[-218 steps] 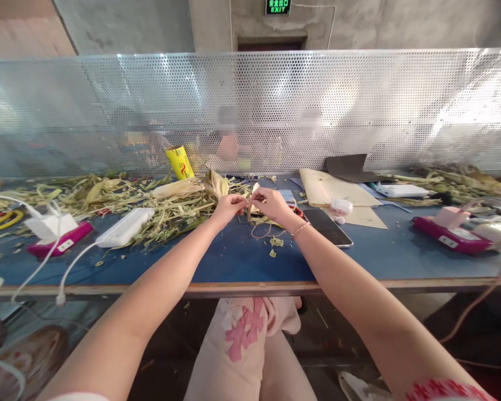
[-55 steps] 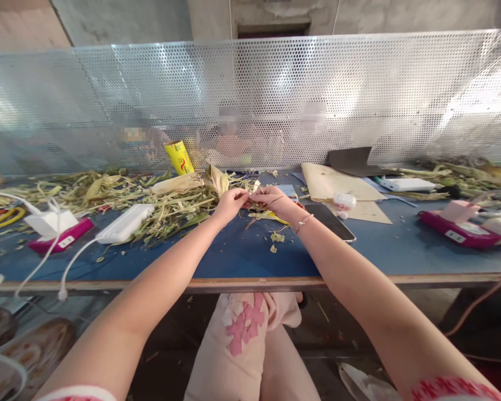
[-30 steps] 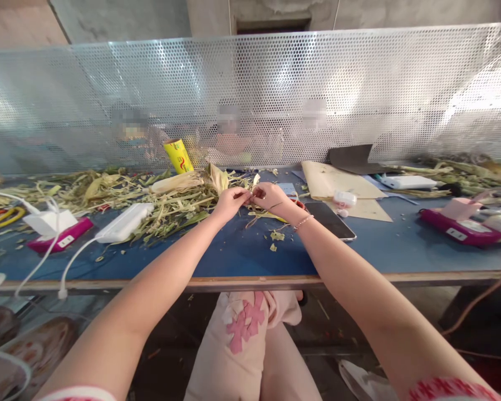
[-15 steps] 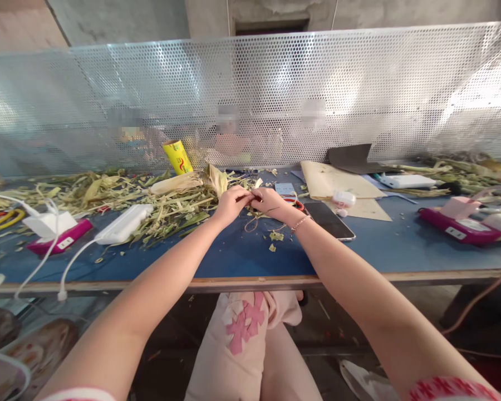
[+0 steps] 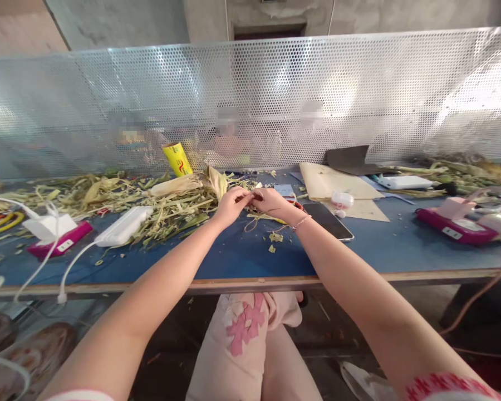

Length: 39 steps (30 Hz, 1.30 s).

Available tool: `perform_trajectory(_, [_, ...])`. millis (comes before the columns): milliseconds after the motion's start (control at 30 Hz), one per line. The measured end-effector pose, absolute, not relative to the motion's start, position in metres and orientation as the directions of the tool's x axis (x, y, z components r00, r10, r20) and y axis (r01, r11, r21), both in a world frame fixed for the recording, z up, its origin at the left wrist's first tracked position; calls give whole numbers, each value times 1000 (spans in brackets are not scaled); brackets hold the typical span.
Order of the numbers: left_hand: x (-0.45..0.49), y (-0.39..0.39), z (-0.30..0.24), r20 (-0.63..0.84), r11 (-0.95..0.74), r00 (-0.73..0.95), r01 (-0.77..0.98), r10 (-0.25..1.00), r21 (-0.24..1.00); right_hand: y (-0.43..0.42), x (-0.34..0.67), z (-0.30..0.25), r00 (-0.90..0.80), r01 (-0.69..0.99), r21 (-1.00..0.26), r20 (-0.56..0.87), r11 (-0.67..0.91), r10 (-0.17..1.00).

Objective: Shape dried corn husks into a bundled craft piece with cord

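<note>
Over the middle of the blue table (image 5: 242,256), my left hand (image 5: 230,204) and my right hand (image 5: 272,201) meet fingertip to fingertip. Both pinch a thin dried husk strip (image 5: 250,224) whose loose ends hang in a loop down to the table. The fingers of each hand are curled and pressed together on it. A heap of dried corn husks (image 5: 167,203) lies just left of my hands. Small husk scraps (image 5: 275,238) lie on the table below my right wrist, which wears a thin bracelet.
A white power bank (image 5: 124,218) with cable and a pink device (image 5: 58,239) lie left. A phone (image 5: 328,220), tan paper (image 5: 338,189) and a second pink device (image 5: 455,225) lie right. A yellow roll (image 5: 177,160) stands by the perforated metal screen (image 5: 359,94), with people behind it.
My hands stayed together at the same spot, working the strip with small finger movements; the hanging loop shifted slightly. The view tilted a little.
</note>
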<state>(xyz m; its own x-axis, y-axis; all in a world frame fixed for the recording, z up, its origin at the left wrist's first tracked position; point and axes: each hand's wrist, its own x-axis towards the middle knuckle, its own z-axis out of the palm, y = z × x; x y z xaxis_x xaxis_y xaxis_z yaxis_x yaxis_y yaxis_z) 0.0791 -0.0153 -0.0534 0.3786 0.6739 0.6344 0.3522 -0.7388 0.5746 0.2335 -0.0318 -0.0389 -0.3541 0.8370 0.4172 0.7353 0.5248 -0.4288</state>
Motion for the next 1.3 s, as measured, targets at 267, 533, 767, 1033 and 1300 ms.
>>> perform_trajectory(267, [81,-12,-56,642,-694,270,366,717,620,-32,235,-41,-351,652,-518,441,553,826])
perform_trajectory(533, [83,-19,-52,627,-664,249,432,739,611,-28,234,-45,-391,700,-344,548,626,739])
perform_trajectory(767, [84,-25,-47,606,-621,271,606,748,496,-29,230,-45,-440,645,-431,466,631,768])
perform_trajectory(1033, [79,-14,-51,449,-434,124,569,885,698,-27,232,-49,-427,371,-733,410,570,806])
perform_trajectory(1300, [75,1,-58,375,-310,31,628,926,714,-33,226,-48,-446,470,-677,372,566,814])
